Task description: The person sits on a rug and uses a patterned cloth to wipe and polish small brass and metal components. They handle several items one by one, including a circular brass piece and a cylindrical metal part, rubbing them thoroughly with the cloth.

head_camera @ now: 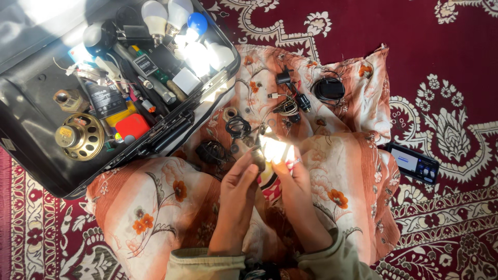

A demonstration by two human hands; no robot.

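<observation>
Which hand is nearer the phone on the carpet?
Right. The right hand is toward the phone's side, with patterned cloth between them. The left hand sits farther off, beyond the right hand, closer to the open case.

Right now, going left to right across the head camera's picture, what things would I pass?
Brass-coloured speaker cone in the black case → red box → blue bulb → left hand → right hand → black round coil of cable → phone on the carpet.
</observation>
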